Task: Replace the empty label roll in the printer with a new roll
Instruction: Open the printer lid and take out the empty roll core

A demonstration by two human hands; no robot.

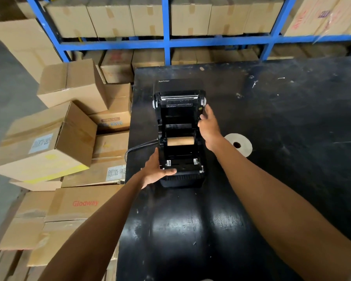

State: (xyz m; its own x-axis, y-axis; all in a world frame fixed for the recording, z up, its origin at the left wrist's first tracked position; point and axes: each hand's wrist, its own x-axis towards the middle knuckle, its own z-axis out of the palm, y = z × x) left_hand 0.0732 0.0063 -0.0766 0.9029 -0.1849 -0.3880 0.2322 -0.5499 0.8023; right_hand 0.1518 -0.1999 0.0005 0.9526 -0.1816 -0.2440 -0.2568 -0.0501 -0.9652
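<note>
Standing lid-open on the black table (272,122), the printer (179,138) is steadied | left hand (156,171) spread against its front-left corner | right hand (208,126) open at its right side | empty core (180,141) inside | new roll (239,144) flat just right.

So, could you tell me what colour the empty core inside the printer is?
Cardboard brown, the empty core, clearest in the head view.

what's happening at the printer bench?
A person is swapping label rolls. The printer sits open on the black table, the empty cardboard core still in its bay. The left hand steadies the front edge; the right hand rests against the printer's right side. The new roll lies untouched on the table.
</note>
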